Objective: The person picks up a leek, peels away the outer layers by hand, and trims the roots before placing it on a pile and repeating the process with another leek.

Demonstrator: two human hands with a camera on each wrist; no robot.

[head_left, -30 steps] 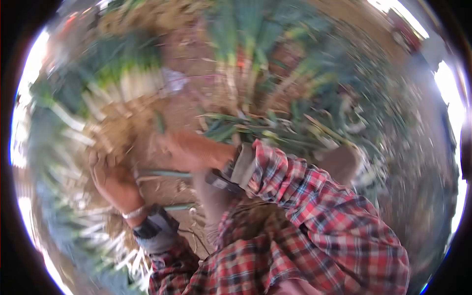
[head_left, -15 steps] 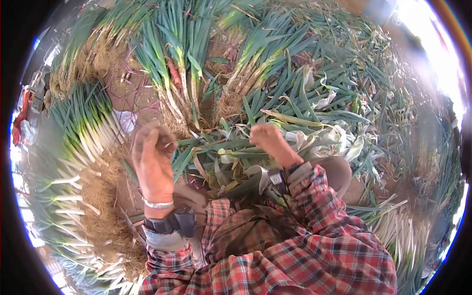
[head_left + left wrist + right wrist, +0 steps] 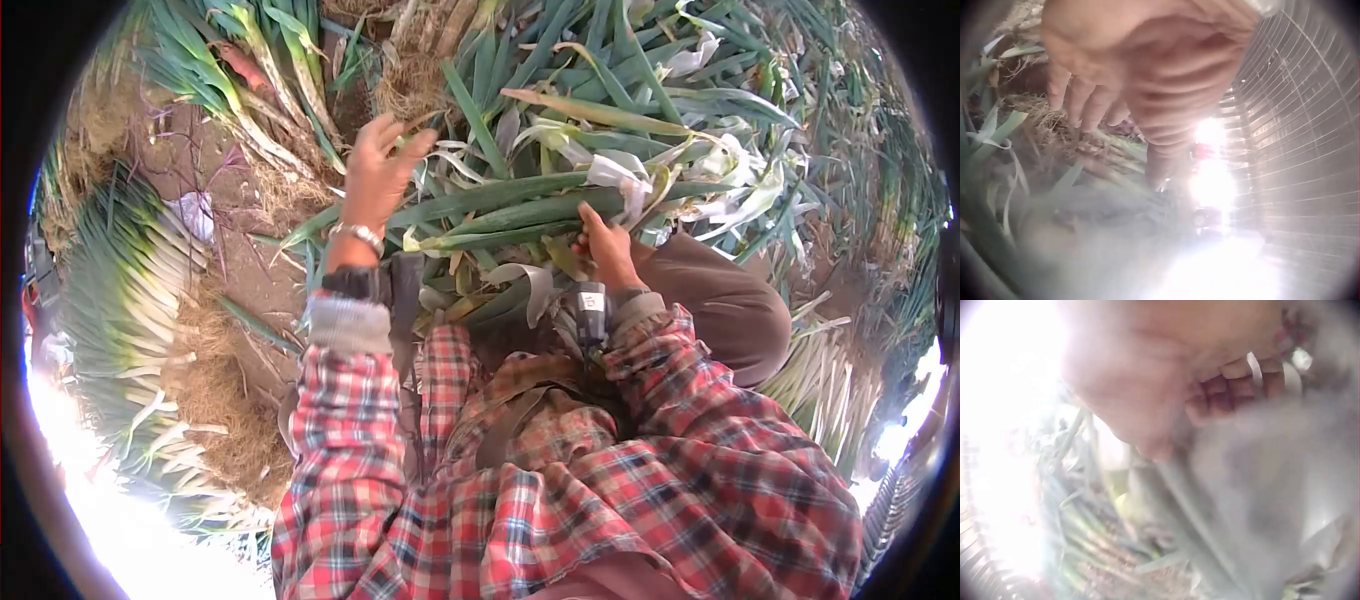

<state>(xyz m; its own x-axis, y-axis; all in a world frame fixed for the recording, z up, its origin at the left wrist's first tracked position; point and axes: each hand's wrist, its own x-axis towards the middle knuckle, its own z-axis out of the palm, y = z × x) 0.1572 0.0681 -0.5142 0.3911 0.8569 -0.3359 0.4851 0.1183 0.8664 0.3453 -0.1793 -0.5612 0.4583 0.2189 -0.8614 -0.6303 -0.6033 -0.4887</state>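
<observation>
Long green onion leaves (image 3: 520, 213) lie across the litter in front of the person's knees. My right hand (image 3: 610, 252) grips them near their right part, thumb on top and fingers curled beneath. In the right wrist view, a blurred leaf runs down from under the thumb, past the curled fingers (image 3: 1222, 397). My left hand (image 3: 378, 175) is held over the left part of the leaves, fingers spread and holding nothing. The left wrist view shows its fingers (image 3: 1094, 106) pointing down, above roots and cut leaves.
Several trimmed green onions (image 3: 160, 290) lie in a curved row at left, roots (image 3: 230, 400) inward. Untrimmed green onions (image 3: 270, 110) with a reddish band lie ahead. Discarded leaves (image 3: 740, 170) spread right, and more white stalks (image 3: 825, 380) lie beyond the right knee (image 3: 725, 305).
Both hands have left the root pile on the left and come across to the leaves in front. The right hand has taken hold of leaves. The head view has swung right.
</observation>
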